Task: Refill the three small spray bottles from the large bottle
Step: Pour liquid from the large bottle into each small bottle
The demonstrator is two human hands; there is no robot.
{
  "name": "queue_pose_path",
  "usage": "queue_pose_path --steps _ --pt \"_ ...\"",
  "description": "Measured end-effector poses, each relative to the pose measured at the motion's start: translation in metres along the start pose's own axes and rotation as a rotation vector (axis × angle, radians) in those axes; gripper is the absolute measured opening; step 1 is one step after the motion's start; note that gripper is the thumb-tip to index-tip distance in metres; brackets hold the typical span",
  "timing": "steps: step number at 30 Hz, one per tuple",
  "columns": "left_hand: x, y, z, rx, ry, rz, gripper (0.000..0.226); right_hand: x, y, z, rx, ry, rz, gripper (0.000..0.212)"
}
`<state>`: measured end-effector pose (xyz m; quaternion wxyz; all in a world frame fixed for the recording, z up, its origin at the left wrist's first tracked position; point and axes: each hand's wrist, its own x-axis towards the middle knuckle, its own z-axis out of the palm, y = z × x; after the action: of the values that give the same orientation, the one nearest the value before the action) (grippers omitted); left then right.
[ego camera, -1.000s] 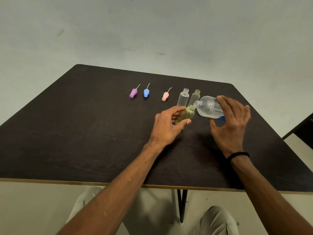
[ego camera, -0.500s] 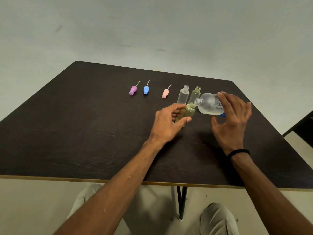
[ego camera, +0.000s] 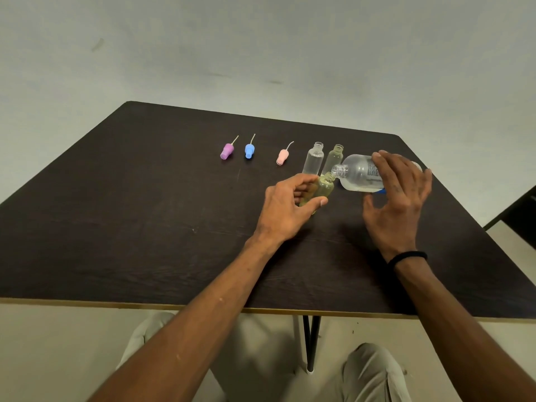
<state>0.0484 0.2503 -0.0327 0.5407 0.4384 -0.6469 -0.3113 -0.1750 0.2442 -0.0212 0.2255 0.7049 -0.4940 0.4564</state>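
My left hand [ego camera: 285, 210] grips a small yellowish bottle [ego camera: 322, 190], tilted with its open mouth toward the right. The large clear bottle [ego camera: 356, 174] lies nearly on its side in my right hand [ego camera: 397, 198], which holds it from above, its neck just over the small bottle's mouth. A little clear liquid pools in its lower side. Two more small bottles stand uncapped behind: a clear one [ego camera: 314, 158] and a yellowish one [ego camera: 333, 159]. Three spray caps lie in a row to the left: purple [ego camera: 226, 151], blue [ego camera: 249, 150] and pink [ego camera: 282, 156].
Everything rests on a dark brown table [ego camera: 145, 213] with a light front edge. A blue piece [ego camera: 381, 191] shows under the large bottle. A dark chair or table corner [ego camera: 519, 210] sticks in at the right. My knees are below the front edge.
The large bottle's neck has shifted slightly, staying over the small bottle's mouth. Both hands keep their hold; the camera view has drifted a little.
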Motion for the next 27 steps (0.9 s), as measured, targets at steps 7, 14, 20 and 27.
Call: queue_pose_path --steps 7,14,20,27 --pt "0.0001 -0.0012 0.0 0.006 -0.002 -0.001 0.049 0.0008 -0.0006 0.0005 -0.01 0.003 -0.005 0.079" --pt "0.0 -0.001 -0.0005 0.015 -0.005 0.004 0.05 0.0011 -0.0002 0.0004 -0.014 0.007 -0.013 0.081" --pt "-0.0009 -0.0004 -0.0007 0.015 -0.004 0.009 0.05 0.001 -0.0007 0.0004 -0.02 0.002 -0.006 0.079" --pt "-0.0007 0.0001 -0.0015 0.033 -0.004 0.01 0.052 0.0016 -0.0003 0.0003 -0.027 0.002 -0.008 0.081"
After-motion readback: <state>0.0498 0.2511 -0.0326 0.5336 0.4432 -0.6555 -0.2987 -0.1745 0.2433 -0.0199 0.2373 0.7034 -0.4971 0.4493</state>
